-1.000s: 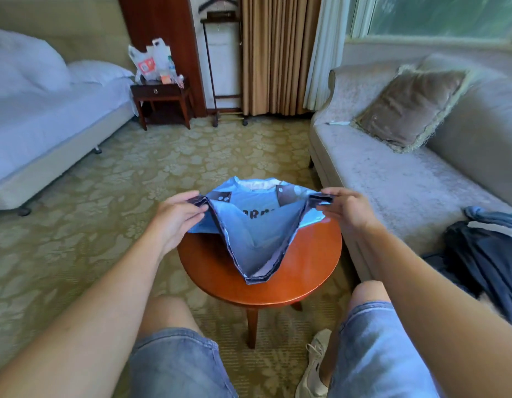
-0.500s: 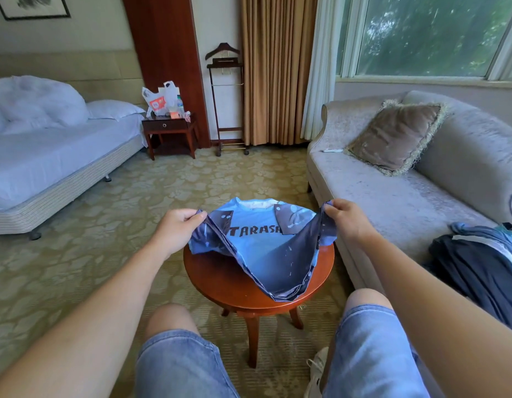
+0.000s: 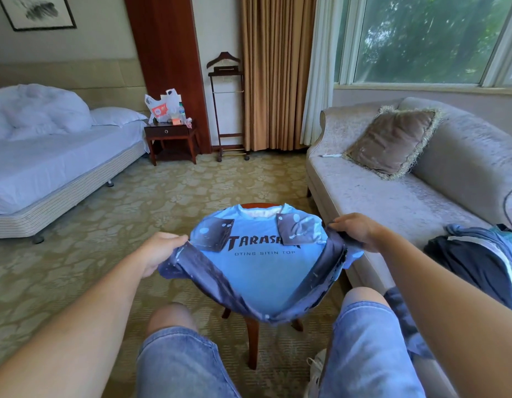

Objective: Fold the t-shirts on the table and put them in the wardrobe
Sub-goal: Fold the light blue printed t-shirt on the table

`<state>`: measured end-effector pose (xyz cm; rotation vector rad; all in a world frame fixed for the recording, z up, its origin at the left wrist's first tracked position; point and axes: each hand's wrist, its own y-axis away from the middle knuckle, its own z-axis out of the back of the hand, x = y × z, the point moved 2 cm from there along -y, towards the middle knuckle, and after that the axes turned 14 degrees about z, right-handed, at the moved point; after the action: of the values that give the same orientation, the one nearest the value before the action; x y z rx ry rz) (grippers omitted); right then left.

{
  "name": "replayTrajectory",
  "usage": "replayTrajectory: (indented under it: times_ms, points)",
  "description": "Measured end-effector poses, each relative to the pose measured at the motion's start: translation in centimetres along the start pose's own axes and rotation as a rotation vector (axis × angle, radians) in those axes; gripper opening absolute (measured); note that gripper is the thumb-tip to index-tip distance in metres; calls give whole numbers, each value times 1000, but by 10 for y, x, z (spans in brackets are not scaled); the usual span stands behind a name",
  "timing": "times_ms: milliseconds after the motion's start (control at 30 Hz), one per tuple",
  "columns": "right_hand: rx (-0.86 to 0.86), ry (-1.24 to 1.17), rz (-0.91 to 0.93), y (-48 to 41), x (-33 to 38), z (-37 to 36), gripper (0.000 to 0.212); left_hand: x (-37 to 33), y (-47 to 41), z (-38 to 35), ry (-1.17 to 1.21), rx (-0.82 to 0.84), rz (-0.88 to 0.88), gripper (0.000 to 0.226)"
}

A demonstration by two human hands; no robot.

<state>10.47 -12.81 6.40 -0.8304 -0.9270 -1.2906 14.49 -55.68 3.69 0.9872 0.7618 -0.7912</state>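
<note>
A light blue t-shirt (image 3: 263,271) with dark lettering across the chest is spread over the small round wooden table (image 3: 253,337), hiding nearly all of the tabletop. Its two sleeves are folded inward onto the chest. My left hand (image 3: 160,252) grips the shirt's left edge, and my right hand (image 3: 356,229) grips its right edge. Both edges are lifted, so the lower half sags toward my knees. More clothes (image 3: 479,257), dark navy and blue, lie in a heap on the sofa at my right. No wardrobe is in view.
A grey sofa (image 3: 392,202) with a brown cushion (image 3: 392,142) stands to the right of the table. A bed (image 3: 56,165) is at the left. A nightstand (image 3: 171,136) with bags and a valet stand (image 3: 227,110) are against the far wall. Patterned carpet lies between.
Both hands have drawn the shirt's side edges outward and toward me, so the shirt now lies open and covers the table. The camera has tilted up.
</note>
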Motion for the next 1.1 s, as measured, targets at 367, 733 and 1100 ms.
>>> replayTrajectory:
  times_ms: [367,733,1100]
  points:
    - [-566,150,-3,-92,-33,23,22,-47,-88,2,187,-554,13,36]
    - [-691,219,-56,-228,-63,20,27,-108,-228,-32,378,-539,91,26]
    - [-662,328,-95,-336,-121,11,32,-99,-360,-54,268,-646,192,31]
